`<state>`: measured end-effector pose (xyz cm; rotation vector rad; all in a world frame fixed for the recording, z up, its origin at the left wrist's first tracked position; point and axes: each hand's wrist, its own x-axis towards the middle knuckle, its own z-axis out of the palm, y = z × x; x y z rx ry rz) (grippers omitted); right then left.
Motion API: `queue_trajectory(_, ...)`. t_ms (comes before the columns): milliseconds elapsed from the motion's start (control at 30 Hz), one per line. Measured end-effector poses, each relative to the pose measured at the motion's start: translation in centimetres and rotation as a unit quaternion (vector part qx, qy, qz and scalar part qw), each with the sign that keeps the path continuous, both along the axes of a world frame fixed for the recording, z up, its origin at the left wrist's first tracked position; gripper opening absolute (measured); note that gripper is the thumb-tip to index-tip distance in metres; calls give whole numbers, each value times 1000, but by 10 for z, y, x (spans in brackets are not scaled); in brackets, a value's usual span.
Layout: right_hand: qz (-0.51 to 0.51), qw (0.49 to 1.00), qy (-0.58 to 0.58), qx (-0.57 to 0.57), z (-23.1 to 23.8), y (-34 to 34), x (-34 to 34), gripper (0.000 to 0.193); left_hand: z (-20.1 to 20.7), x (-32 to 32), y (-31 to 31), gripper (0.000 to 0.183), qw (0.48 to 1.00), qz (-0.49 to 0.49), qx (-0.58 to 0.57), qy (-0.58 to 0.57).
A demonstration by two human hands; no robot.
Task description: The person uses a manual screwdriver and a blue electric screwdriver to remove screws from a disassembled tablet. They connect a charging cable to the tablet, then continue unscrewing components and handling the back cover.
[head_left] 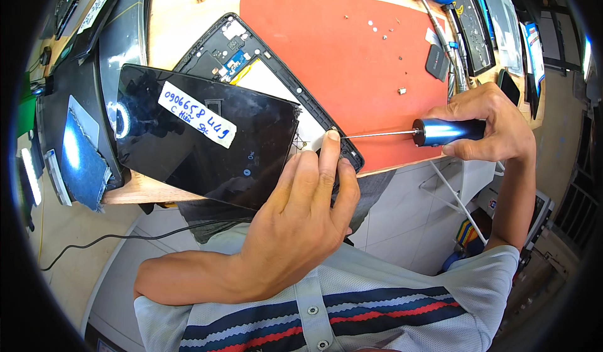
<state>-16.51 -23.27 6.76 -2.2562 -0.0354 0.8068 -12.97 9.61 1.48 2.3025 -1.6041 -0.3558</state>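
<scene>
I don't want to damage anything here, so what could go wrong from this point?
The screwdriver in the right hand has its tip close to the left hand, so a slip might jab a finger. The black panel seems to jut past the bench edge, so a bump could knock it off. Tiny loose parts lie on the red mat and might get lost.

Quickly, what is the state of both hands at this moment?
Left hand: open, extended to the edge of the opened tablet.
Right hand: closed, holding the screwdriver by its handle.
</scene>
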Motion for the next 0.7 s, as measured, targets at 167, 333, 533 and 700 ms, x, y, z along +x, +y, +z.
queue_trajectory(167, -4, 1000, 1, 8, 0, -1, 2, 48, -3, -3, 0, 90, 999, -11, 5, -32)
queue_trajectory(333, -6, 1000, -9, 24, -3, -2, -1, 47, -5, -2, -1, 30, 997, -8, -23, -73)
queue_trajectory(533, -22, 998, -40, 41, -4, -6, -6, 48, -4, 0, -4, 30, 997, -10, -21, -69)
queue_trajectory(700, 0, 997, -70, 41, 0, -6, -4, 47, -3, -1, -4, 32, 997, -11, -10, -80)
